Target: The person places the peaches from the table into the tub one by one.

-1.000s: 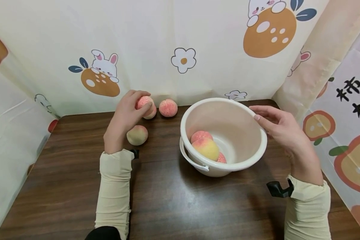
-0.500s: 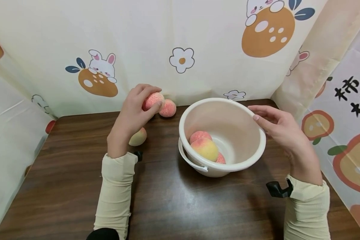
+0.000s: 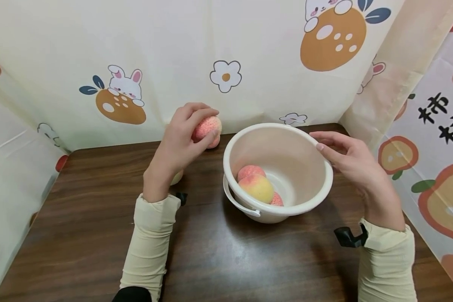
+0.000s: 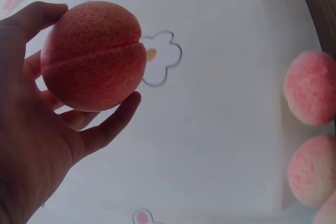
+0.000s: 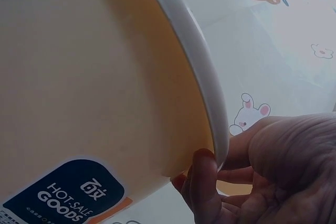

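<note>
Cartoon-printed drapes (image 3: 173, 50) backed a dark wooden surface (image 3: 79, 209), where the left hand (image 3: 183, 136), curled round a pink peach (image 3: 206, 126), had just moved toward the right hand (image 3: 343, 157), bringing the fruit nearer the cream bucket (image 3: 283, 147) between them. Three peaches (image 3: 256, 188) lay inside, and the right hand gripped the rim (image 3: 279, 126), apparently steadying it. Another peach (image 3: 214, 142) sat just behind the held one, a paler peach (image 3: 177, 178) lay mostly hidden by the left wrist (image 3: 156, 184), and the bucket's rim stood in the way.

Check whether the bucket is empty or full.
Partly filled: at least three peaches lie inside the bucket, with its bottom bare beside them.
</note>
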### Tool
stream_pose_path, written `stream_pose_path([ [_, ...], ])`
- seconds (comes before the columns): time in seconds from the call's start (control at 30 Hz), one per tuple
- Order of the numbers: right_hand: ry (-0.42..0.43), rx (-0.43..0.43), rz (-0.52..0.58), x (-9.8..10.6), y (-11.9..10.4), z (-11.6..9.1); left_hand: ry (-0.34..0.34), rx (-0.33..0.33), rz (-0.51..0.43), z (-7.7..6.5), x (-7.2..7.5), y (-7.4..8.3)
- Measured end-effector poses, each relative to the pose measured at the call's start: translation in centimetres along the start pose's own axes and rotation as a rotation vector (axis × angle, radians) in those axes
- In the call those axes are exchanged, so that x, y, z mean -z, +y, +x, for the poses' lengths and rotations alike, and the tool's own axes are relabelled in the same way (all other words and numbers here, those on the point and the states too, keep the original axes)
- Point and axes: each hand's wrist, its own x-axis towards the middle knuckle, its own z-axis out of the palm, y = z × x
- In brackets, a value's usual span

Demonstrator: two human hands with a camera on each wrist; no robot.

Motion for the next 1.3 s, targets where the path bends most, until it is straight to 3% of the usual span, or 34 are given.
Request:
stream_pose_path([
  [0.5, -0.009, 0.004, 0.021, 0.0, 0.0, 0.1, 0.067, -0.246, -0.096, 1.6, -2.3, 2.6],
  [0.87, -0.014, -0.009, 0.017, -0.1, -0.1, 0.0, -0.062, -0.322, -0.152, 1.8, -4.5, 4.4],
  [1.07, -0.012, -0.012, 0.016, -0.3, -0.1, 0.2, -0.152, -0.327, -0.148, 1.5, -5.2, 4.5],
  [1.3, -0.006, -0.017, 0.037, -0.2, 0.0, 0.0, -0.202, -0.369, -0.143, 1.6, -5.7, 4.4],
])
